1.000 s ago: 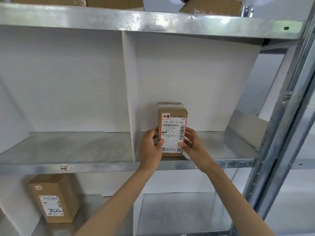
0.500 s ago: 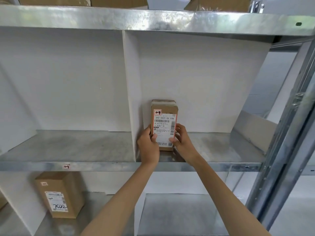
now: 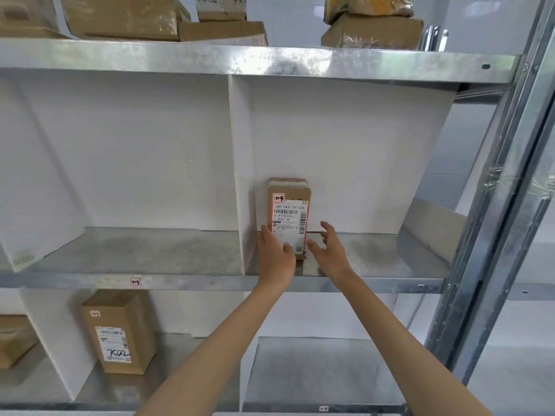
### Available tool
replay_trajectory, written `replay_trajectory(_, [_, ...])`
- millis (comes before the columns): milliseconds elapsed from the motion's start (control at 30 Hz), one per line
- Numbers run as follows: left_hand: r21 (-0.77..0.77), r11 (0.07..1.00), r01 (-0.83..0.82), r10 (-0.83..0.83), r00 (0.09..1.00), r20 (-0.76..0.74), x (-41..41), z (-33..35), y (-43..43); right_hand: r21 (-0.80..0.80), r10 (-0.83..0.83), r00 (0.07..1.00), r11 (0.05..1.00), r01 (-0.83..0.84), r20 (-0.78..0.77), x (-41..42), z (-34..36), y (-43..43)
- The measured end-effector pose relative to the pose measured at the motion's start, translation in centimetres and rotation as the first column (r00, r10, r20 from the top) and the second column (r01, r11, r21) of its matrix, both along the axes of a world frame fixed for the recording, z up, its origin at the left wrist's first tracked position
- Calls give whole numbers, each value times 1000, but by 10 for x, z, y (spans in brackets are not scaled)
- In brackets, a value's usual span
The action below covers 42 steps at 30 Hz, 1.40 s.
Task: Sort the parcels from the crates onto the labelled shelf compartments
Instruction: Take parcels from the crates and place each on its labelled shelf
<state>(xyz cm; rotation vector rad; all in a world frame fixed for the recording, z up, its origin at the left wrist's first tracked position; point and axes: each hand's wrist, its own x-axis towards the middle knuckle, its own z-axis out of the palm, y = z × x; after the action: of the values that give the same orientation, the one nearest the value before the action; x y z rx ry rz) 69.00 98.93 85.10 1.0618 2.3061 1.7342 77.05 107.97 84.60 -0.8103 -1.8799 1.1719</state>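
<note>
A small brown parcel [image 3: 289, 211] with a white shipping label and a red-framed tag stands upright on the middle metal shelf [image 3: 375, 253]. It sits in the right compartment, close against the white divider [image 3: 238, 175]. My left hand [image 3: 274, 256] still touches its lower left front, thumb on the label. Just to the parcel's right, my right hand [image 3: 329, 250] is off it with fingers spread.
A small label [image 3: 135, 282] marks the left compartment's front edge. Below left stands a taller brown box [image 3: 120, 331]. Several parcels [image 3: 126, 16] lie on the top shelf. A steel upright [image 3: 507, 205] rises at the right.
Both hands slid the parcel leftward and deeper, up against the divider. My right hand has let go and opened; the left stays on it.
</note>
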Motion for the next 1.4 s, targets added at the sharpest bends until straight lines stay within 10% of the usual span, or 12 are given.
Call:
replay_trajectory(533, [425, 900, 93, 10, 972, -234, 21, 45, -129, 267, -50, 920, 949, 165, -390, 3, 52, -149])
replay_trajectory(933, [431, 867, -252, 335, 933, -128, -92, 40, -387, 263, 355, 882, 923, -279, -309, -119, 53, -382])
replay_trajectory(1400, [301, 644, -703, 740, 673, -10, -172, -17, -660, 222, 733, 667, 678, -701, -133, -244, 1, -628])
